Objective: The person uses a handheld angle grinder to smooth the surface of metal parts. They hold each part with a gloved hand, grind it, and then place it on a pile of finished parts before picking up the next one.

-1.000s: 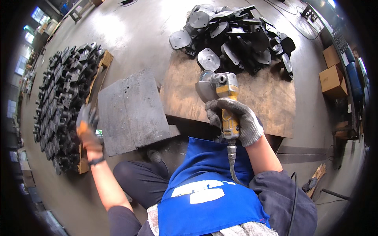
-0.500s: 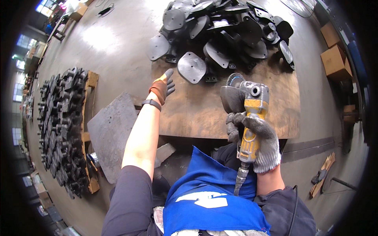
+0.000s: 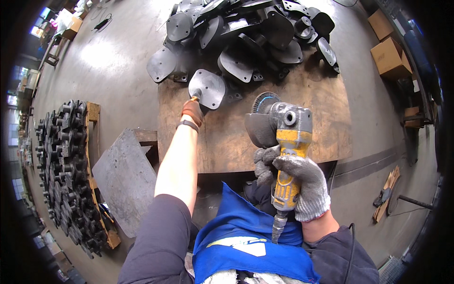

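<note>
Grinder held in R hand, plate touched by L hand

A yellow & grey grinder (image 3: 292, 137) is held in the R hand (image 3: 309, 182), w/ the gloved fingers wrapped around its body. Its disc (image 3: 266, 99) & dark guard (image 3: 260, 130) are pointed up & away from the person, over the wooden worktop (image 3: 324, 113); a metal hose fitting (image 3: 279, 226) is seen at its lower end, nr the blue apron (image 3: 257, 265).

A flat grey plate (image 3: 208, 87) w/ small holes is touched by the gloved L hand (image 3: 194, 108) at its lower-left edge. A digit is laid on the plate's face; the other fingers are mostly hidden, so whether it's gripped can't be told. The plate is located at the near side of a heap of dark metal parts (image 3: 281, 31), on the worktop's far L portion.

To the L, a grey slab (image 3: 125, 180) is seen, tilted, & beyond it more dark parts (image 3: 61, 175) are stacked on a wooden pallet (image 3: 93, 111).
</note>
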A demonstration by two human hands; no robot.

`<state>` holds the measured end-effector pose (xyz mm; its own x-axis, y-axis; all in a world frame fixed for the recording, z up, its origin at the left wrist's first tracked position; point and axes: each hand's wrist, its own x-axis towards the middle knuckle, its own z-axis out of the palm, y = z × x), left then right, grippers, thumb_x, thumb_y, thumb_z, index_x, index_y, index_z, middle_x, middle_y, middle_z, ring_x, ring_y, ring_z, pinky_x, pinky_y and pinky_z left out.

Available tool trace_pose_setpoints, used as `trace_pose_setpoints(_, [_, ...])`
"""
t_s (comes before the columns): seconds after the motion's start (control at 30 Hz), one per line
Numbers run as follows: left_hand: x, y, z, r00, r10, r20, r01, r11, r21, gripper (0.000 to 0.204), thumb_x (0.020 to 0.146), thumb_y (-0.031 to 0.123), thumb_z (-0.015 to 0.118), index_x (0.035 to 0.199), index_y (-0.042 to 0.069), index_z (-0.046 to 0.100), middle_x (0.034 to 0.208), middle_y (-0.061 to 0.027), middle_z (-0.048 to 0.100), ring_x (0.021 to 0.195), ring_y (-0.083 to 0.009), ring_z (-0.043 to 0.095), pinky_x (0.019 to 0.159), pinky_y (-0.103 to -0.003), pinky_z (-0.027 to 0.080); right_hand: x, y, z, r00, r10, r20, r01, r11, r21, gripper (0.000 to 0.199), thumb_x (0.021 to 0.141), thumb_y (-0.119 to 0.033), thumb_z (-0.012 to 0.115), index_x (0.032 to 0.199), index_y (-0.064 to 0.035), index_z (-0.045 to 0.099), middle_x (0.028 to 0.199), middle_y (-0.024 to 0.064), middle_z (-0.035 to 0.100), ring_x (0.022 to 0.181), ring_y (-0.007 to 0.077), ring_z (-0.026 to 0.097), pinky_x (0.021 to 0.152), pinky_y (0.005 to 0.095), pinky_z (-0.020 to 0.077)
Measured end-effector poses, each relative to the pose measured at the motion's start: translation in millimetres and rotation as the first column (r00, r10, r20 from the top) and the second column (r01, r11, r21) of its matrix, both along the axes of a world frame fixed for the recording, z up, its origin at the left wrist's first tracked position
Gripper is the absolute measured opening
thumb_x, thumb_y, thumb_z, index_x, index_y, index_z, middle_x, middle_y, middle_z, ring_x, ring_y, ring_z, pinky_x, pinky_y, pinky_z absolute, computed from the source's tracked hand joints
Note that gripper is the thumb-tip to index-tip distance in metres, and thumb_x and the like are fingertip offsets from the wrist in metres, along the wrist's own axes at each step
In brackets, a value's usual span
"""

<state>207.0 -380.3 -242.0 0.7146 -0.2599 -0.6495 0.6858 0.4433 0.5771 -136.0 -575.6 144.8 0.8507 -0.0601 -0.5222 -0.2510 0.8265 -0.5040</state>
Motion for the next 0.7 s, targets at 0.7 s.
trace_pose_setpoints(0.7, [-153.0,67.5,159.3,0.895,-0.273,0.354,-0.087,0.670,0.737,0.061,0.092,0.044,0.064,0.142,0.014,0.045,0.127,-0.0048,0.059,0.117,-0.0189,0.054,0.095,-0.038,0.044,11.6,-13.7,-20.9,0.984,-0.179,0.017,0.180,0.982,-0.064,0.035,0.085,-0.014,0.061,0.108,0.0123,0.058,0.107,0.0273,0.059,0.081,0.0282,0.062,0.073,0.0330,0.0537])
